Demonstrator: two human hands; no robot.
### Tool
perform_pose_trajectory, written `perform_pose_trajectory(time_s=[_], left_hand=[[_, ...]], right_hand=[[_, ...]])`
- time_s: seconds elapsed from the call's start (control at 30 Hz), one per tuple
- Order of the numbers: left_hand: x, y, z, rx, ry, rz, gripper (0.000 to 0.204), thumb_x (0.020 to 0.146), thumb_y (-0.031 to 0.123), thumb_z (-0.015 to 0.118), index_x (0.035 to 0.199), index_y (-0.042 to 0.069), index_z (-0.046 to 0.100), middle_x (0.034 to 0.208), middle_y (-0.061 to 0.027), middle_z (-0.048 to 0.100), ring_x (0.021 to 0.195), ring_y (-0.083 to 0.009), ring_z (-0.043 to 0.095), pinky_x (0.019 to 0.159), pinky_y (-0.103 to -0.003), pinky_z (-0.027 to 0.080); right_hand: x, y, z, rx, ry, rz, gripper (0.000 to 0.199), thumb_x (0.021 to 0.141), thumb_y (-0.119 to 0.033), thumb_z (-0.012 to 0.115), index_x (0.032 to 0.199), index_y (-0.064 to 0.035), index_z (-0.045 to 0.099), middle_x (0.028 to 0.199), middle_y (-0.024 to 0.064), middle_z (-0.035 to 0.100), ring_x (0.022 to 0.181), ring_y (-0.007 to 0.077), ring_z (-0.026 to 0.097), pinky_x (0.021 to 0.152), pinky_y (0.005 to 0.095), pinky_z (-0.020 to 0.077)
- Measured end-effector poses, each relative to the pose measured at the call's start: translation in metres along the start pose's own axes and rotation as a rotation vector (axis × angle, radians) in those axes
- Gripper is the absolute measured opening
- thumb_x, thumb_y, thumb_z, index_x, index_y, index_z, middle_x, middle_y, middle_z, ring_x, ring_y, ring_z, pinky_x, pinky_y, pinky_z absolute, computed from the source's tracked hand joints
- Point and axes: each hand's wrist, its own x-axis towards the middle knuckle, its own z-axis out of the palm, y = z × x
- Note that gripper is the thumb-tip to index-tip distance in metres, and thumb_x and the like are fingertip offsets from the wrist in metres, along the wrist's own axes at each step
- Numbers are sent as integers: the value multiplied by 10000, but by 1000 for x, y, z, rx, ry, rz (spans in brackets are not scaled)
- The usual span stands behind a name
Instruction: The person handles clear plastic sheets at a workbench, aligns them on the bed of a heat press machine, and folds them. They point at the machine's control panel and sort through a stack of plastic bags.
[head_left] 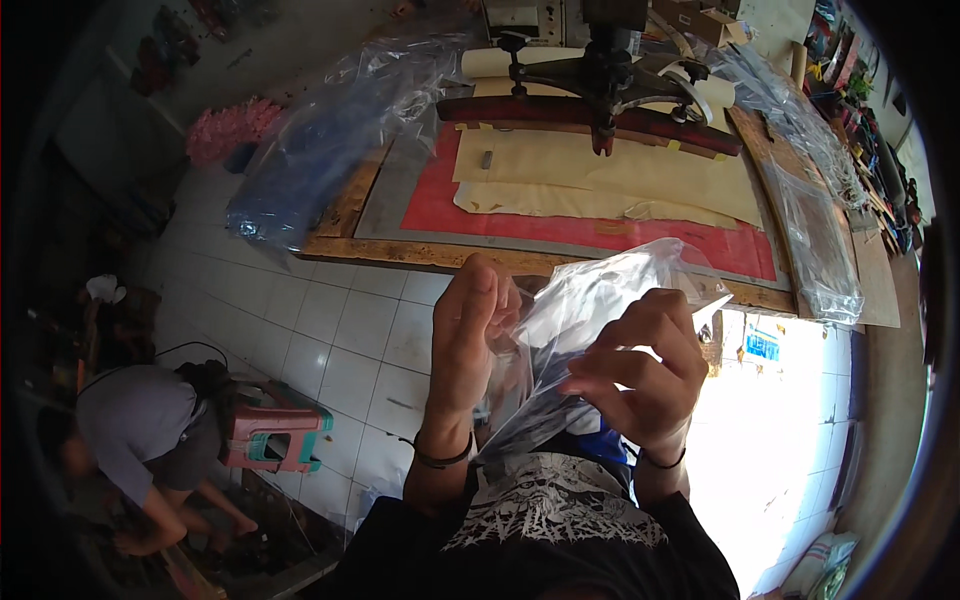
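My left hand (468,330) and my right hand (645,365) both grip a clear plastic bag (590,300) held up in front of my chest. The left hand pinches the bag's left edge with its fingers curled. Over the bag's lower right part, the right hand's fingers are spread and pressing. The bag is crumpled and see-through, and I cannot tell whether anything is inside. Just beyond it lies the wooden worktable (420,252) with a red mat (560,228) and tan sheets (640,175).
A dark press-like machine (600,85) stands at the table's far side. Large clear plastic bags hang off the table's left (320,140) and right (815,240). Another person (140,430) crouches at lower left beside a small red and green stool (275,435) on the white tiled floor.
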Motion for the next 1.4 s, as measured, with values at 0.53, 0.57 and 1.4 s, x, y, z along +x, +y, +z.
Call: perform_pose_trajectory(time_s=[0.53, 0.57, 1.4], left_hand=[[-1, -6, -9, 258, -17, 287, 384, 960, 396, 593, 833, 100, 384, 683, 55, 288, 599, -49, 263, 534, -207, 228], [-1, -2, -6, 262, 14, 274, 420, 913, 388, 661, 825, 91, 378, 702, 54, 265, 607, -54, 256, 547, -203, 249], [-12, 21, 3, 393, -165, 199, 192, 894, 106, 716, 927, 13, 552, 760, -6, 557, 659, -19, 458, 576, -195, 387]], right_hand=[[6, -5, -3, 39, -98, -77, 319, 615, -361, 808, 889, -214, 734, 749, -68, 547, 701, 152, 525, 595, 309, 415], [6, -4, -4, 53, -109, -113, 316, 624, -363, 802, 901, -223, 745, 749, -71, 544, 703, 148, 523, 593, 305, 415], [17, -8, -19, -74, -227, -64, 408, 615, -478, 772, 888, -178, 738, 954, 9, 568, 900, 250, 521, 709, 382, 447]])
